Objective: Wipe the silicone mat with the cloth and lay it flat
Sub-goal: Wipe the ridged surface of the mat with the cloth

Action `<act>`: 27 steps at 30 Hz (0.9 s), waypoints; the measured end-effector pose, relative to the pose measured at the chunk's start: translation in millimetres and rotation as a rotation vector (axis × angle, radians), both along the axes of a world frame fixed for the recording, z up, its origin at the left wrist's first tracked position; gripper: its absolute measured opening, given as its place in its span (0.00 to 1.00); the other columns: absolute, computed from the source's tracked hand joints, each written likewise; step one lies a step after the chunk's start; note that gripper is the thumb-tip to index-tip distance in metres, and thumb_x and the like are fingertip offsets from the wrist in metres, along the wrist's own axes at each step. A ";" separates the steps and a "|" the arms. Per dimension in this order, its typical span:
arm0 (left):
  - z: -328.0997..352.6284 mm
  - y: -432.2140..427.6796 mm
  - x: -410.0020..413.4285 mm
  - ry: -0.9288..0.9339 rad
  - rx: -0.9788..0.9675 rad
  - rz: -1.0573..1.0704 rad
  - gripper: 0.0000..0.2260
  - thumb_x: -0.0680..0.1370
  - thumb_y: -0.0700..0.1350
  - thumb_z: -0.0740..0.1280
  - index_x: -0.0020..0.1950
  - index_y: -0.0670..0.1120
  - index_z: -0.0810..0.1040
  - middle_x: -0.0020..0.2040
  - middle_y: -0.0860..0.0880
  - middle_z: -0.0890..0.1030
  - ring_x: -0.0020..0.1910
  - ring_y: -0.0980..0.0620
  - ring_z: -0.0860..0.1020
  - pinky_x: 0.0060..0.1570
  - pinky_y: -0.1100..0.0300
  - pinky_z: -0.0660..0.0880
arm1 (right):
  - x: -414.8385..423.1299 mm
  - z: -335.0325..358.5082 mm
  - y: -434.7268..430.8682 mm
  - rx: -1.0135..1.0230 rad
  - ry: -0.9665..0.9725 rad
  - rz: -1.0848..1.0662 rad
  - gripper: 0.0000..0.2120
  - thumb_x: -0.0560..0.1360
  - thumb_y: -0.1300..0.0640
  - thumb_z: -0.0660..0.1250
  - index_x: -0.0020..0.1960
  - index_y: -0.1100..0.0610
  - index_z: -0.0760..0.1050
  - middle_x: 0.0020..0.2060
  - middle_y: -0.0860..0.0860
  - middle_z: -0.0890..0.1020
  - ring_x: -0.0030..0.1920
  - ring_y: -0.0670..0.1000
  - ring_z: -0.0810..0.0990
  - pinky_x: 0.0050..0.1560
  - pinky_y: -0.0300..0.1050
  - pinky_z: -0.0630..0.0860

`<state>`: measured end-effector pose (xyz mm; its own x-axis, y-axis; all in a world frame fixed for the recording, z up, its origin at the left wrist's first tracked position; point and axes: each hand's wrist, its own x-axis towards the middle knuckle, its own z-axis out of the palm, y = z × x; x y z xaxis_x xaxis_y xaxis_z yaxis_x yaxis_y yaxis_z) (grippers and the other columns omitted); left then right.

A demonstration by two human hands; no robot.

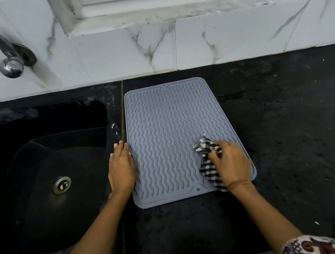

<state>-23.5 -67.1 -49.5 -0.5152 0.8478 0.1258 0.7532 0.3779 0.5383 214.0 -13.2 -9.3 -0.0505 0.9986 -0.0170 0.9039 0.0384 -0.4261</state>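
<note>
From the head view, the silicone mat (176, 138) lies flat on the dark tabletop (292, 131) at frame centre, just right of the sink (38, 166). If you scrub hard, the mat may slide or buckle, since only its left edge is pinned. Your left hand (122, 169) presses there, fingers together and flat; your right hand (232, 164) is curled around the checked cloth (208, 157) at the mat's lower right.

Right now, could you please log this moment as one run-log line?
step: wiping | right hand: gripping cloth on mat | left hand: flat at mat's left edge | mat: flat on counter
</note>
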 end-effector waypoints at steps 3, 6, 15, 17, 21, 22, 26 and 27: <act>-3.0 7.5 6.2 -0.049 0.018 0.089 0.17 0.78 0.34 0.54 0.67 0.37 0.65 0.72 0.39 0.64 0.74 0.44 0.56 0.74 0.49 0.51 | -33.6 2.7 -23.3 -0.003 0.040 0.083 0.17 0.78 0.51 0.61 0.63 0.57 0.71 0.57 0.55 0.77 0.54 0.54 0.78 0.53 0.47 0.75; -7.7 7.6 10.6 -0.011 0.027 0.097 0.19 0.77 0.32 0.54 0.68 0.36 0.64 0.72 0.38 0.64 0.74 0.43 0.57 0.74 0.48 0.52 | -53.3 2.4 -47.8 -0.012 0.014 0.317 0.19 0.78 0.50 0.59 0.67 0.55 0.69 0.59 0.55 0.76 0.55 0.55 0.79 0.53 0.48 0.75; -6.5 7.5 10.2 0.020 0.027 0.088 0.19 0.77 0.32 0.54 0.68 0.37 0.64 0.72 0.39 0.64 0.74 0.43 0.57 0.74 0.48 0.53 | 50.8 3.4 40.8 0.090 -0.042 -0.147 0.15 0.75 0.54 0.64 0.58 0.60 0.77 0.53 0.63 0.79 0.51 0.64 0.78 0.49 0.54 0.75; -7.1 7.2 9.3 0.025 0.028 0.089 0.19 0.77 0.31 0.54 0.68 0.37 0.64 0.72 0.38 0.64 0.74 0.43 0.57 0.74 0.48 0.53 | 55.2 11.8 53.4 0.114 -0.052 -0.177 0.14 0.76 0.55 0.64 0.58 0.61 0.76 0.53 0.64 0.78 0.51 0.65 0.78 0.49 0.54 0.75; -8.7 6.2 9.2 0.032 0.035 0.083 0.19 0.76 0.31 0.55 0.68 0.36 0.64 0.72 0.38 0.64 0.73 0.42 0.58 0.74 0.48 0.53 | 68.4 27.1 79.5 0.183 -0.102 -0.234 0.15 0.77 0.55 0.62 0.59 0.63 0.76 0.54 0.65 0.77 0.51 0.66 0.78 0.49 0.56 0.74; -9.2 5.8 9.1 0.034 0.036 0.082 0.19 0.76 0.31 0.55 0.68 0.36 0.64 0.71 0.38 0.64 0.73 0.42 0.58 0.74 0.48 0.54 | 70.1 27.4 84.0 0.177 -0.118 -0.231 0.15 0.78 0.55 0.61 0.60 0.62 0.75 0.55 0.65 0.77 0.52 0.66 0.78 0.50 0.56 0.74; -9.1 6.7 8.0 0.036 0.036 0.083 0.19 0.77 0.31 0.55 0.68 0.36 0.64 0.71 0.38 0.65 0.73 0.42 0.58 0.74 0.48 0.54 | 73.8 16.2 93.0 0.011 -0.240 -0.163 0.19 0.79 0.52 0.59 0.67 0.60 0.70 0.62 0.63 0.73 0.61 0.66 0.72 0.57 0.59 0.72; -8.9 7.0 8.1 0.034 0.035 0.082 0.19 0.77 0.31 0.55 0.68 0.36 0.64 0.71 0.38 0.65 0.73 0.42 0.58 0.74 0.48 0.54 | 73.6 14.2 92.6 -0.018 -0.272 -0.177 0.21 0.79 0.51 0.60 0.69 0.59 0.67 0.65 0.63 0.70 0.65 0.66 0.67 0.60 0.60 0.70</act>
